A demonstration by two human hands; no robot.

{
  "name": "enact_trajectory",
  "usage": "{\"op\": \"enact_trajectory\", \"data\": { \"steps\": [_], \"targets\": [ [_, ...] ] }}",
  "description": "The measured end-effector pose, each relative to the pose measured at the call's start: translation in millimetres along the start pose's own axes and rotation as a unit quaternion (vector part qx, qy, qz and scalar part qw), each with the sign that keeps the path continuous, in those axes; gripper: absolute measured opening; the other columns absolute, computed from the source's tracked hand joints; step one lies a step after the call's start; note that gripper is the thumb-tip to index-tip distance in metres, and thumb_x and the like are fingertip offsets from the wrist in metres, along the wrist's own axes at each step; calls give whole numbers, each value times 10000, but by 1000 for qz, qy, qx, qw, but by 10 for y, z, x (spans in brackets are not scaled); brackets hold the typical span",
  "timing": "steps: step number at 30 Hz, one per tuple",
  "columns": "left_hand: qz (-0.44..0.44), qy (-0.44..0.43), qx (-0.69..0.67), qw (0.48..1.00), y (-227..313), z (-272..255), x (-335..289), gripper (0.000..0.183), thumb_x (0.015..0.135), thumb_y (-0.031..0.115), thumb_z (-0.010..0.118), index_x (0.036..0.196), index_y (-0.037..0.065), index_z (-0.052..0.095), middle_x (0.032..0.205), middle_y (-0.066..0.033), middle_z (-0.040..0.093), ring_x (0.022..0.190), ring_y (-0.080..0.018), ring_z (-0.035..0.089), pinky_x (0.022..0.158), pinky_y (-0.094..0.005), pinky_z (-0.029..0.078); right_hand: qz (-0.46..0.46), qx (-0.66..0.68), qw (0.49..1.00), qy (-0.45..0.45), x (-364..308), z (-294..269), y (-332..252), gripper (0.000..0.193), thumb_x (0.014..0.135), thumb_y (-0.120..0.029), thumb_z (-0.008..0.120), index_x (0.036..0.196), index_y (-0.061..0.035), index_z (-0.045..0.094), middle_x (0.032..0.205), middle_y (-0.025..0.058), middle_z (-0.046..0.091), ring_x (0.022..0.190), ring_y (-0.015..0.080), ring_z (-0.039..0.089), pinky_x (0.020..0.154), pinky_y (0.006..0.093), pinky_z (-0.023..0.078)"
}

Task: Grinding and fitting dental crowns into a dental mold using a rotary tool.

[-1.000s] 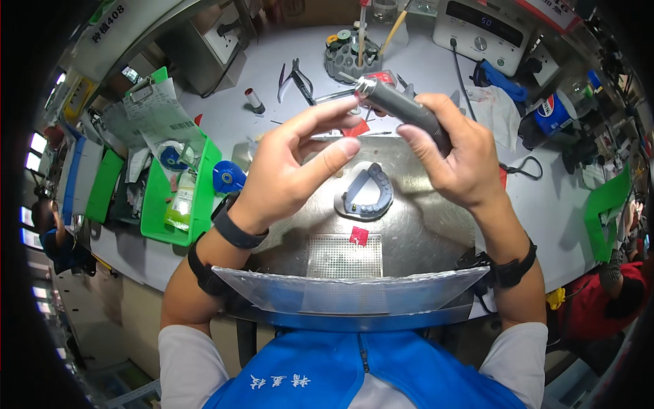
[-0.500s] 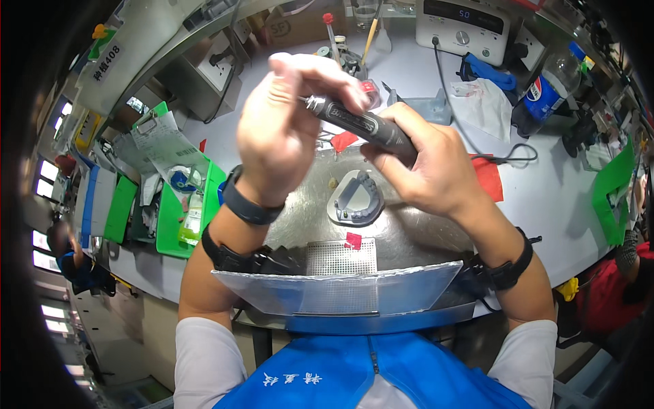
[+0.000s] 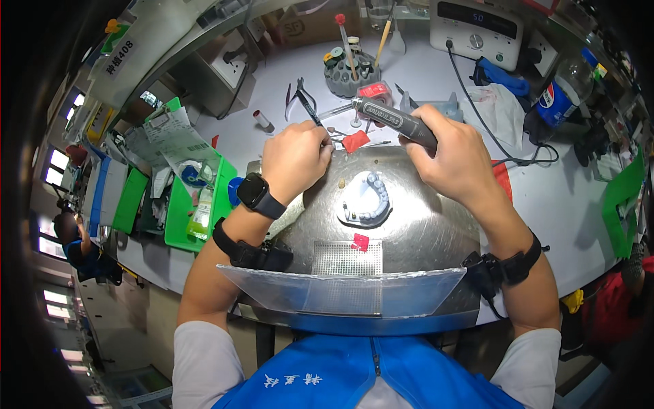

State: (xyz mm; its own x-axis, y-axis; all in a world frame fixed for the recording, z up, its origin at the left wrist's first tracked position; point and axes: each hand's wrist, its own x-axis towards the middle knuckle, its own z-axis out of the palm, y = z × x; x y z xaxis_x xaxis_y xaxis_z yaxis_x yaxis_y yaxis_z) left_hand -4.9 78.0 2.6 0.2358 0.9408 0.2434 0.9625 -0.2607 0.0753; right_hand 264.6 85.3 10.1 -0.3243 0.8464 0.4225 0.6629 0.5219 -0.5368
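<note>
Drawn away from the silver tip (image 3: 356,103) of the dark grey cylindrical handpiece (image 3: 400,123), the left hand (image 3: 294,157) now curls beside slender metal bits (image 3: 334,130), any hold hidden, apparently leaving the right hand (image 3: 455,155) alone gripping it, the grey horseshoe-shaped dental model (image 3: 373,211) lying untouched on the shiny metal plate (image 3: 432,235).

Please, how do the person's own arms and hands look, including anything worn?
The left hand and right hand are bare. Short white sleeves cover the upper arms. A black smartwatch with a squarish face sits on the left wrist; each forearm wears a black strap carrying a dark device.
</note>
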Motion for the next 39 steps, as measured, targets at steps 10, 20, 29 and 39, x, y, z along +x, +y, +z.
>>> {"op": "enact_trajectory", "data": {
  "steps": [10, 20, 29, 39],
  "targets": [
    [-63, 53, -880, 467, 134, -229, -55, 199, 1093, 167, 509, 1191, 16, 594, 1393, -271, 610, 1354, -378, 575, 1098, -449, 520, -86, 52, 995, 24, -94, 70, -144, 421, 922, -354, 756, 1219, -65, 686, 932, 181, 742, 786, 358, 730, 687, 424, 572],
    [-65, 73, -855, 509, 217, -166, -133, 219, 1100, 183, 499, 1233, 12, 535, 1403, -311, 580, 1335, -373, 587, 1142, -483, 489, -125, 60, 990, 37, -65, 77, -193, 416, 897, -292, 788, 1238, -71, 701, 979, 173, 758, 822, 328, 755, 703, 392, 594],
    [7, -91, -915, 392, 245, -218, -193, 428, 1109, 422, 401, 1389, 114, 501, 1549, -263, 470, 1447, -407, 462, 1192, -592, 383, -110, 103, 989, 3, -106, 13, -265, 482, 910, -291, 787, 1316, -68, 655, 1035, 199, 754, 878, 347, 762, 761, 386, 587],
    [-66, 66, -800, 593, 418, -122, -174, 325, 980, 102, 713, 1248, -58, 622, 1162, -178, 731, 1073, -251, 725, 999, -416, 584, -169, -15, 983, 73, -123, 121, -389, 645, 839, -151, 781, 1448, -115, 573, 907, 121, 684, 751, 324, 698, 654, 408, 559]
  ]
}}
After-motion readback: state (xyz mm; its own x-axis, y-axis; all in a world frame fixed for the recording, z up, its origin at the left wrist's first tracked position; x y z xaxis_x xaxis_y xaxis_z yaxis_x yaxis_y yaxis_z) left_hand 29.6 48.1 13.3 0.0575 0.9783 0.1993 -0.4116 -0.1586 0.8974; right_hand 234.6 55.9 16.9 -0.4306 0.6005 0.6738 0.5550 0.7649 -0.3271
